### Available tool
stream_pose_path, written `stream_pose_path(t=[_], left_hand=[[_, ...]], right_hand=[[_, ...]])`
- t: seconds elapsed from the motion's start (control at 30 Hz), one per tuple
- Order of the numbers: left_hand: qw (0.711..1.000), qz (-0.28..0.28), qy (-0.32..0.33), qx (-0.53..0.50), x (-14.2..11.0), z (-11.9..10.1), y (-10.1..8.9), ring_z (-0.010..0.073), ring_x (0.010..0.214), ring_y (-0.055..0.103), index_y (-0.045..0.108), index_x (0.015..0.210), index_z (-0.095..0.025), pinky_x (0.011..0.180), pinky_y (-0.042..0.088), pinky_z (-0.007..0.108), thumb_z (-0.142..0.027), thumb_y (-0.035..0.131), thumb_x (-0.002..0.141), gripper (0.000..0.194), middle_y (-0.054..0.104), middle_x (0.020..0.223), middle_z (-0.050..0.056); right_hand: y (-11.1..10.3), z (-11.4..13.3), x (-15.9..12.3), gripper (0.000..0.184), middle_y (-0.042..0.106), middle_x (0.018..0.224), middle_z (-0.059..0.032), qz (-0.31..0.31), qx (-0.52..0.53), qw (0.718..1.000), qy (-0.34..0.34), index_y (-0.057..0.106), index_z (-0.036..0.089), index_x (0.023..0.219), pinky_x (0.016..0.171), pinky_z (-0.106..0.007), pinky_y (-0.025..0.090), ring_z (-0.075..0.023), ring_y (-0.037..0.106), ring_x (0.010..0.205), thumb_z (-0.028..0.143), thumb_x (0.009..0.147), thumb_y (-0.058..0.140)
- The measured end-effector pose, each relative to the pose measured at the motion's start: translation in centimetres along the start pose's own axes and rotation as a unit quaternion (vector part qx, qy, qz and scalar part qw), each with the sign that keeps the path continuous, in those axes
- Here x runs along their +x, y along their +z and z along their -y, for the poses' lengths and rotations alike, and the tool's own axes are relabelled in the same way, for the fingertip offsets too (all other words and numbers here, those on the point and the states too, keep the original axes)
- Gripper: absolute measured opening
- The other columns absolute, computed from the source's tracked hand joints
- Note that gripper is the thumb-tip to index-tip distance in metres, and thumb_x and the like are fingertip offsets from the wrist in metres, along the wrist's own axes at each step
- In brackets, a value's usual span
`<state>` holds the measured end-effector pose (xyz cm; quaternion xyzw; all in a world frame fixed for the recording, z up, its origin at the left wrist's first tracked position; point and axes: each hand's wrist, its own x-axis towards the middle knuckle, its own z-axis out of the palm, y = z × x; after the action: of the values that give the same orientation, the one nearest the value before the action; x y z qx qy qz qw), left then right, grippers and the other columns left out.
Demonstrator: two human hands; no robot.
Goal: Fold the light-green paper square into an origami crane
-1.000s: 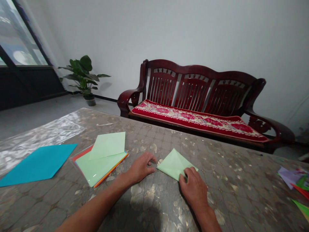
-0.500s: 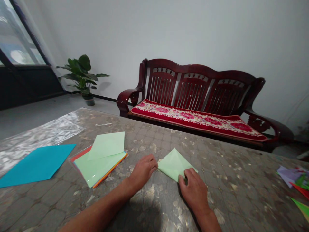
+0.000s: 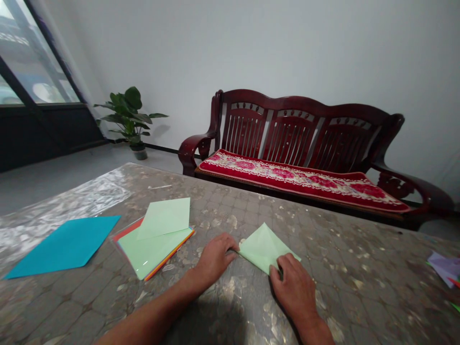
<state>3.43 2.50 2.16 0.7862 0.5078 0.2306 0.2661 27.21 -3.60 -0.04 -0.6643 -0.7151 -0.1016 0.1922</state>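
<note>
A folded pale green paper (image 3: 264, 245) lies flat on the mottled table (image 3: 352, 287) in front of me. My left hand (image 3: 214, 258) rests at its left corner, fingers curled and pinching that corner against the table. My right hand (image 3: 295, 286) presses down on the paper's near right edge with closed fingers. A loose pale green sheet (image 3: 166, 217) lies on top of a stack of coloured paper (image 3: 154, 244) in a clear sleeve, left of my left hand.
A blue sheet (image 3: 66, 245) lies at the far left of the table. Scraps of coloured paper (image 3: 445, 268) sit at the right edge. Behind the table stand a dark wooden bench (image 3: 305, 158) with a red cushion and a potted plant (image 3: 131, 117).
My left hand has slid right to the folded paper's left corner and taken hold of it. The right hand has barely shifted. The camera has panned slightly.
</note>
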Motion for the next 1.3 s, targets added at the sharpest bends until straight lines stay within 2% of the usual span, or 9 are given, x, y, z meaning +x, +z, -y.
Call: stream_pose_path(t=[0.23, 0.37, 0.5, 0.7, 0.87, 1.07, 1.17, 1.3], left_hand=[[0.998, -0.028, -0.033, 0.035, 0.3, -0.5, 0.2, 0.0187, 0.085, 0.062, 0.067, 0.085, -0.020, 0.077, 0.042, 0.029, -0.010, 0.064, 0.075, 0.014, 0.068, 0.089, 0.000], [0.999, -0.027, -0.014, 0.037, 0.4, -0.7, 0.4, 0.0180, 0.088, 0.062, 0.066, 0.081, -0.021, 0.078, 0.041, 0.027, -0.019, 0.066, 0.081, 0.002, 0.067, 0.090, 0.000], [0.998, -0.017, -0.011, 0.062, 0.2, -0.9, 0.5, 0.0191, 0.094, 0.061, 0.068, 0.080, -0.021, 0.083, 0.040, 0.029, -0.025, 0.066, 0.084, 0.006, 0.067, 0.099, 0.001], [0.997, 0.000, -0.014, 0.072, 0.0, -1.1, 0.4, 0.0201, 0.100, 0.059, 0.069, 0.077, -0.021, 0.089, 0.038, 0.033, -0.023, 0.066, 0.083, 0.008, 0.065, 0.101, 0.002], [0.996, 0.014, -0.013, 0.086, 0.0, -1.5, 0.1, 0.0208, 0.098, 0.058, 0.069, 0.074, -0.020, 0.089, 0.038, 0.033, -0.021, 0.066, 0.080, 0.007, 0.065, 0.098, 0.003], [0.996, 0.019, 0.003, 0.089, -0.2, -1.5, 0.0, 0.0211, 0.100, 0.057, 0.067, 0.072, -0.019, 0.087, 0.039, 0.032, -0.018, 0.065, 0.081, 0.009, 0.065, 0.097, 0.003], [0.995, 0.006, 0.022, 0.099, -0.1, -1.4, 0.1, 0.0215, 0.100, 0.057, 0.066, 0.076, -0.020, 0.087, 0.039, 0.033, -0.018, 0.065, 0.082, 0.007, 0.064, 0.099, 0.003], [0.984, -0.039, 0.062, 0.161, 0.8, -1.4, 0.7, 0.0238, 0.101, 0.055, 0.066, 0.082, -0.020, 0.088, 0.040, 0.037, -0.019, 0.063, 0.086, 0.005, 0.061, 0.106, 0.005]], right_hand=[[0.1, 0.0, 0.0, 0.017, 0.056, 0.076, -0.0009, -0.005, 0.004, 1.000, -0.001, 0.047, 0.024, 0.069, 0.070, -0.031, 0.031, -0.0185, 0.052, 0.075, 0.024, 0.085, 0.055], [0.0, 0.1, 0.0, 0.017, 0.056, 0.075, -0.0005, -0.008, 0.002, 1.000, 0.001, 0.048, 0.024, 0.069, 0.071, -0.030, 0.031, -0.0185, 0.052, 0.075, 0.024, 0.085, 0.055], [-0.1, 0.1, 0.0, 0.017, 0.056, 0.075, -0.0004, -0.009, 0.009, 1.000, 0.005, 0.049, 0.024, 0.069, 0.071, -0.031, 0.031, -0.0185, 0.052, 0.074, 0.023, 0.085, 0.056], [0.0, -0.1, -0.3, 0.017, 0.056, 0.077, -0.0009, 0.003, 0.017, 1.000, 0.012, 0.049, 0.024, 0.070, 0.073, -0.030, 0.031, -0.0187, 0.052, 0.077, 0.022, 0.085, 0.055], [-0.3, -0.3, -0.4, 0.018, 0.056, 0.080, -0.0015, 0.024, 0.035, 0.999, 0.013, 0.050, 0.023, 0.071, 0.076, -0.029, 0.033, -0.0185, 0.052, 0.080, 0.018, 0.088, 0.051], [-0.5, 0.1, 0.0, 0.026, 0.058, 0.078, -0.0025, 0.048, 0.002, 0.999, 0.025, 0.053, 0.022, 0.071, 0.076, -0.030, 0.032, -0.0188, 0.054, 0.078, 0.021, 0.096, 0.044], [-0.4, 0.2, 0.2, 0.025, 0.058, 0.077, -0.0019, 0.047, -0.011, 0.998, 0.041, 0.053, 0.023, 0.068, 0.073, -0.030, 0.031, -0.0185, 0.054, 0.078, 0.023, 0.093, 0.050], [-0.2, -0.1, 0.7, 0.023, 0.059, 0.078, -0.0009, 0.022, -0.010, 0.998, 0.062, 0.053, 0.022, 0.068, 0.070, -0.029, 0.030, -0.0171, 0.055, 0.078, 0.025, 0.091, 0.054]])
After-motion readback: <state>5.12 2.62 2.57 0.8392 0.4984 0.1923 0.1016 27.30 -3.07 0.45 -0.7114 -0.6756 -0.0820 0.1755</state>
